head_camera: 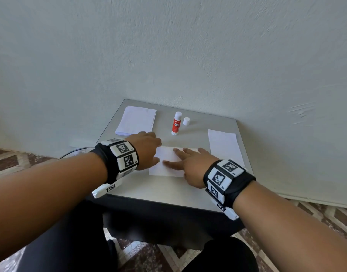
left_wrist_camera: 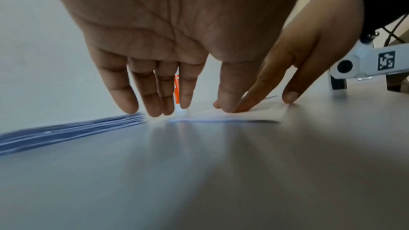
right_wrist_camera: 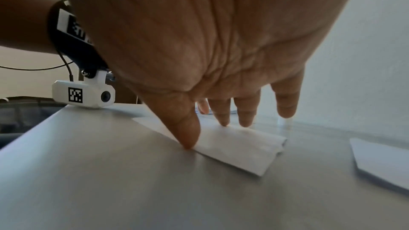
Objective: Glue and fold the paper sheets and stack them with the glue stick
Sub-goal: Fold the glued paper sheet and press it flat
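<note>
A folded white sheet (head_camera: 166,161) lies at the middle of the grey table (head_camera: 149,191). My right hand (head_camera: 188,163) lies flat on it with straight fingers (right_wrist_camera: 245,116) and the thumb at its near edge. My left hand (head_camera: 147,146) presses the sheet's left side (left_wrist_camera: 254,114) with straight fingers; the thumb (left_wrist_camera: 230,92) is down on the paper. The red and white glue stick (head_camera: 176,123) stands uncapped behind the sheet, its white cap (head_camera: 186,121) beside it. A stack of white sheets (head_camera: 136,120) sits at the back left. Another folded paper (head_camera: 224,146) lies at the right.
A pale wall (head_camera: 188,46) rises just behind the table. The table's front edge (head_camera: 159,201) is close to my knees. A black cable (head_camera: 76,151) runs off the left side over a patterned tile floor (head_camera: 11,161).
</note>
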